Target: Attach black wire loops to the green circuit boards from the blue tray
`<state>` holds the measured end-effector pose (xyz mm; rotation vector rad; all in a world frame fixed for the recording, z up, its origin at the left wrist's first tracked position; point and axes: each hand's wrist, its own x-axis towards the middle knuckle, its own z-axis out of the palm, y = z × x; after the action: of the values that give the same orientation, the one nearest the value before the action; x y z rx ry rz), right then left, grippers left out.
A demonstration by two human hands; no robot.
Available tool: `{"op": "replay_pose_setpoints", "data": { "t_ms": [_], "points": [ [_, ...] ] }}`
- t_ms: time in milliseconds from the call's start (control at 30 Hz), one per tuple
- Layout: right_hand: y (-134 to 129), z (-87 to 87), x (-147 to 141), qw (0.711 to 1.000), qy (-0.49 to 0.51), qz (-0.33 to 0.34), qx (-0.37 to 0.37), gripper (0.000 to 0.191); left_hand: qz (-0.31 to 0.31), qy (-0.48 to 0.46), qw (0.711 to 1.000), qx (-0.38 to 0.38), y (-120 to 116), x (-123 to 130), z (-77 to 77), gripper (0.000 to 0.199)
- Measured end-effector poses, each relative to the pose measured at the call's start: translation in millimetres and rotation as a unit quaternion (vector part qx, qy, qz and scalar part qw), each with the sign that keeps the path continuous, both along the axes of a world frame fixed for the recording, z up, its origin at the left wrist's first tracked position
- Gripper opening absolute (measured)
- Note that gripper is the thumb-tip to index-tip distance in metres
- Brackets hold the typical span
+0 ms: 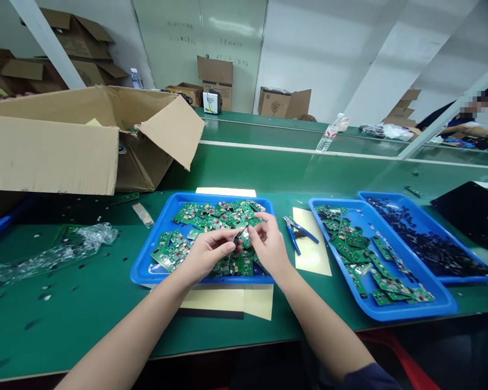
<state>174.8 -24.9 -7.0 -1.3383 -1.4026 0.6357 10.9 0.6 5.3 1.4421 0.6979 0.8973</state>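
Observation:
Over the near blue tray (136, 265) my two hands meet around a small circuit board (238, 236), seen nearly edge-on. My left hand (211, 250) pinches it between thumb and fingers. Thumb and forefinger of my right hand (270, 244) close on its upper right end; whether a tiny part also sits between those fingertips is hidden. Beneath the hands, a heap of green circuit boards (211, 214) with red and white components fills the tray. Blue-handled cutters (299, 233) lie right of the tray, partly on a yellowish sheet (315, 260).
On the right, a second blue tray (415, 311) holds green boards; another behind it (483, 277) holds small black parts. An open cardboard box (49, 154) stands left, above crumpled plastic wrap (85, 241). A water bottle (328, 135) is on the ledge. A person (451, 122) sits far right.

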Motion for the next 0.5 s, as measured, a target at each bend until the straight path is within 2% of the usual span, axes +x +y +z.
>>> {"op": "replay_pose_setpoints", "data": {
  "t_ms": [67,133,233,367,500],
  "points": [
    [1.5,1.2,1.7,0.997,0.066,0.022,-0.027,0.019,0.024,-0.031,0.999,-0.02,0.3,0.5,-1.1,0.033],
    [1.8,3.2,1.7,0.988,0.122,0.072,-0.06,0.024,0.043,-0.034,0.998,-0.015,1.6,0.0,-1.6,0.032],
    [1.3,5.7,-0.5,0.968,0.19,0.133,-0.094,0.029,0.033,-0.012,0.999,0.008,3.4,-1.5,-2.1,0.029],
    [1.5,6.1,-0.2,0.953,0.24,0.14,-0.117,0.025,0.009,0.011,0.999,0.045,4.7,-3.0,-5.3,0.029],
    [1.2,7.8,4.1,0.957,0.238,0.123,-0.114,0.02,0.016,0.041,0.996,0.079,5.6,-4.0,-6.1,0.025]
  ]
}}
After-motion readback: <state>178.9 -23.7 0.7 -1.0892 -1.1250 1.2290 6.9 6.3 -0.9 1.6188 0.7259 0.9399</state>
